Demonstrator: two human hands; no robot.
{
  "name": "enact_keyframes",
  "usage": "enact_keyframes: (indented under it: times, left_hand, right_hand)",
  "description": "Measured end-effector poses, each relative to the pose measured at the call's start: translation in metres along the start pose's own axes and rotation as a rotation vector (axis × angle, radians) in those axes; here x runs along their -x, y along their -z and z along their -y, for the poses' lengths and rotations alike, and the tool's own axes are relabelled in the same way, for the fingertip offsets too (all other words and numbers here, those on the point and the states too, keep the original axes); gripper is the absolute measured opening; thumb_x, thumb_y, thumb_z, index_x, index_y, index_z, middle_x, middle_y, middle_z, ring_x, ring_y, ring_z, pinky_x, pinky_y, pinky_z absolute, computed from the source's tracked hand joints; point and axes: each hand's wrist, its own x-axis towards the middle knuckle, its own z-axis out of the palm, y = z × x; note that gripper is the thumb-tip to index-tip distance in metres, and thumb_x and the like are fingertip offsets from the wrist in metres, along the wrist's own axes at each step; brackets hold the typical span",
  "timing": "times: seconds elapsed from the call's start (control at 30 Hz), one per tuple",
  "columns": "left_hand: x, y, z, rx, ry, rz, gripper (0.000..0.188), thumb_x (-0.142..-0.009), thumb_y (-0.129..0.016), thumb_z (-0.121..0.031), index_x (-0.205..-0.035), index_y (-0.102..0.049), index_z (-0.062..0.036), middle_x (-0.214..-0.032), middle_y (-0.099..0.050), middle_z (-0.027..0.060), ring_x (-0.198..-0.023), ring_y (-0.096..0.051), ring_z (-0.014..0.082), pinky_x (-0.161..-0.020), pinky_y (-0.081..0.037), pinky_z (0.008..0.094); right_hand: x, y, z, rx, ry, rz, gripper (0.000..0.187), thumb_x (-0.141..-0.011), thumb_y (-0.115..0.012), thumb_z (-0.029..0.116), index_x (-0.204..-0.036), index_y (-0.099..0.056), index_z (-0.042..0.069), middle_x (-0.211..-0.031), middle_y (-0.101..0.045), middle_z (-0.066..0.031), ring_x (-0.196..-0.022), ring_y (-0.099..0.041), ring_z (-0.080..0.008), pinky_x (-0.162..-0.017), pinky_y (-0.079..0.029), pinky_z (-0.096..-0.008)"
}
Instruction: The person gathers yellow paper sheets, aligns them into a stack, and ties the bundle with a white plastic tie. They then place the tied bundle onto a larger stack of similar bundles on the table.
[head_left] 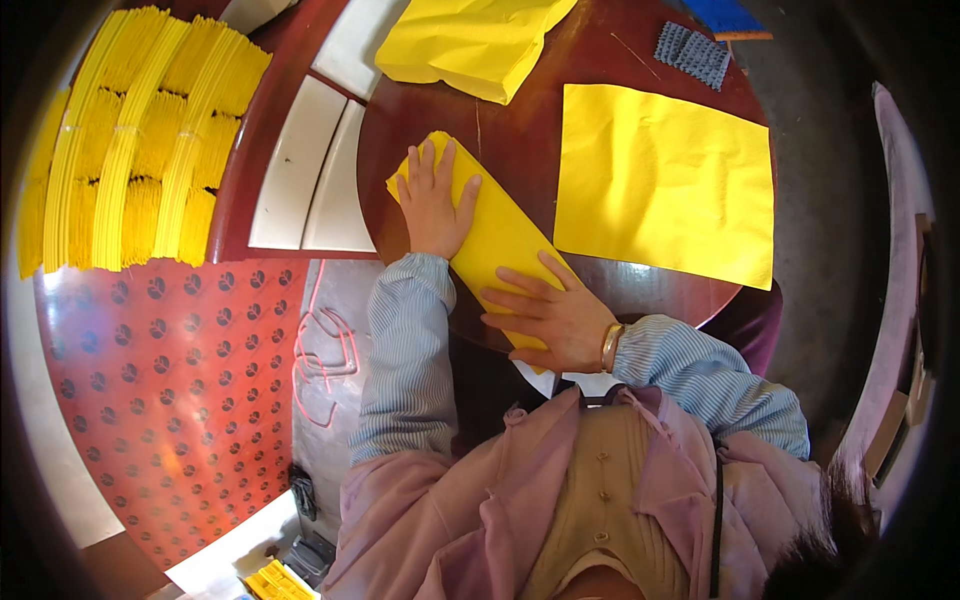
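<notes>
A yellow paper sheet, folded into a long narrow strip (497, 232), lies slantwise on the round dark red table (480, 115). On its far end my left hand (432, 212) rests flat with the fingers stretched out. Lower down the strip, my right hand (568, 318) presses on the near end, fingers spread, a gold-coloured bangle at the wrist. Neither hand grips anything. To the right of the strip an unfolded yellow sheet (665, 185) lies spread on the tabletop. More yellow paper (470, 45) sits at the far side, loosely creased.
Bundled stacks of folded yellow paper (140, 140) stand at the far left. A grey knobbly pad (692, 55) lies at the table's far right edge, near a blue object (728, 16). Below left are a red patterned surface (175, 385) and a tangled pink cord (328, 345).
</notes>
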Motion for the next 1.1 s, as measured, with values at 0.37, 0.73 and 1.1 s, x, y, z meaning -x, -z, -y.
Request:
enact_keyframes:
  times: [0.37,0.73,1.1]
  left_hand:
    - [0.012,0.145,-0.069,0.612,-0.011,-0.244,0.064,-0.099,-0.069,-0.025,-0.154,-0.044,-0.004,-0.153,-0.052,0.0166,-0.146,-0.043,0.0309,-0.121,-0.031,0.0495]
    - [0.156,0.369,-0.245,1.354,-0.783,-0.729,0.047,-0.093,-0.076,-0.019,-0.136,-0.059,-0.0103,-0.114,-0.069,0.0084,-0.098,-0.066,0.0199,-0.082,-0.055,0.0316]
    - [0.03,0.192,-0.104,0.993,-0.197,-0.406,0.033,-0.105,-0.064,-0.019,-0.135,-0.066,-0.0064,-0.133,-0.069,0.0167,-0.131,-0.062,0.0302,-0.113,-0.046,0.0353]
  right_hand:
    - [0.001,-0.003,0.006,0.146,0.027,0.006,0.053,-0.098,-0.062,0.049,-0.147,-0.058,0.028,-0.163,-0.046,0.0007,-0.156,-0.032,-0.0258,-0.127,-0.015,-0.0612]
    - [0.003,-0.003,0.006,0.228,0.072,0.015,0.051,-0.099,-0.061,0.049,-0.147,-0.059,0.029,-0.164,-0.043,0.0013,-0.158,-0.027,-0.0249,-0.129,-0.012,-0.0592]
    - [-0.001,-0.002,0.005,0.256,0.074,0.069,0.055,-0.101,-0.058,0.054,-0.149,-0.056,0.029,-0.165,-0.041,0.0011,-0.157,-0.028,-0.0263,-0.128,-0.013,-0.0596]
